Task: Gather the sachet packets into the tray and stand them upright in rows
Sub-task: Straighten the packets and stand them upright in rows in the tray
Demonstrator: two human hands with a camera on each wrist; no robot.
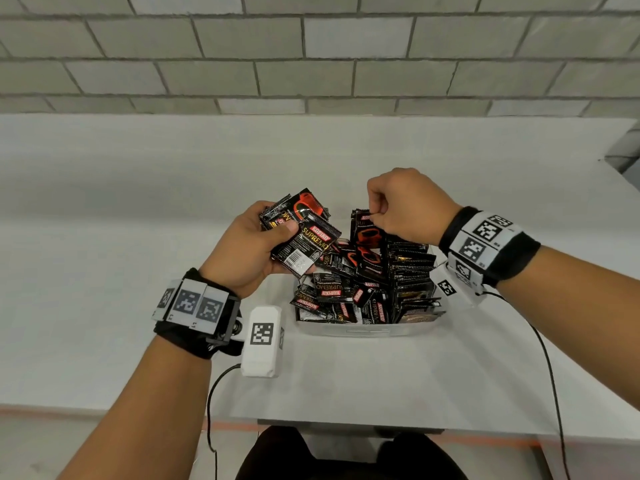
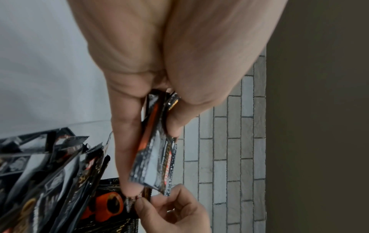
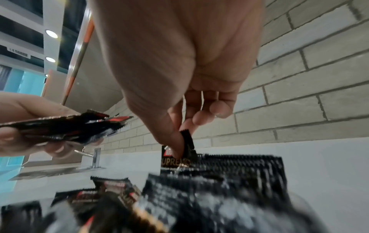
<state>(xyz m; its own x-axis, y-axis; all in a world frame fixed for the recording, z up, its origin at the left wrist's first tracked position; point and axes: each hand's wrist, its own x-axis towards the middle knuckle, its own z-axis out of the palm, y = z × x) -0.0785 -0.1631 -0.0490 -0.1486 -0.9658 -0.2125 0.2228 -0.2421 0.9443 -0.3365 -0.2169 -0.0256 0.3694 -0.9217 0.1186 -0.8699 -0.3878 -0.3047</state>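
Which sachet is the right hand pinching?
The upright sachet with the orange print, pinched by its top edge by the right hand, unlike the left hand's bundle.

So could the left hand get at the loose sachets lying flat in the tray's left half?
Probably not yet: the left hand grips a bundle of sachets, though nothing blocks the loose sachets below it.

Black-and-red sachet packets (image 1: 332,292) lie jumbled in the clear tray (image 1: 363,330), its right side holding upright rows (image 1: 412,271).
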